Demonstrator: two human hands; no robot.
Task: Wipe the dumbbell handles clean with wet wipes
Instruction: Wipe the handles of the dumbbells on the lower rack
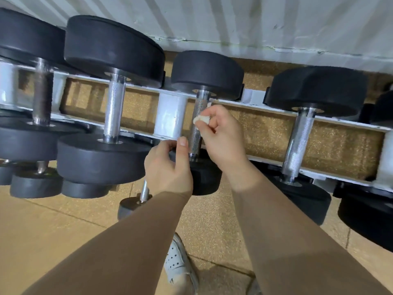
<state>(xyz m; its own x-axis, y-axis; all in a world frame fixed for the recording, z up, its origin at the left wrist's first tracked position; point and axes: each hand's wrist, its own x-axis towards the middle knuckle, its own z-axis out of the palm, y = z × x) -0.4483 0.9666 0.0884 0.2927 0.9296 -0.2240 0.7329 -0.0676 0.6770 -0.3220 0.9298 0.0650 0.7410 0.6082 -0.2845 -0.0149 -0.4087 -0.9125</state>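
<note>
A black dumbbell with a knurled steel handle (196, 124) lies across the white rack (168, 118) in the middle of the view. My right hand (221, 137) pinches a small bunched white wet wipe (201, 119) against the right side of that handle. My left hand (168, 167) grips the rim of the dumbbell's near black head (205, 179), thumb up beside the handle's lower end. Both arms are in brown sleeves.
More black dumbbells lie on the rack: a large one (112, 111) to the left, another (302, 133) to the right, further ones at both edges. Smaller dumbbells (36, 186) sit on a lower tier. White corrugated wall behind, tan rubber floor, a white shoe (178, 260) below.
</note>
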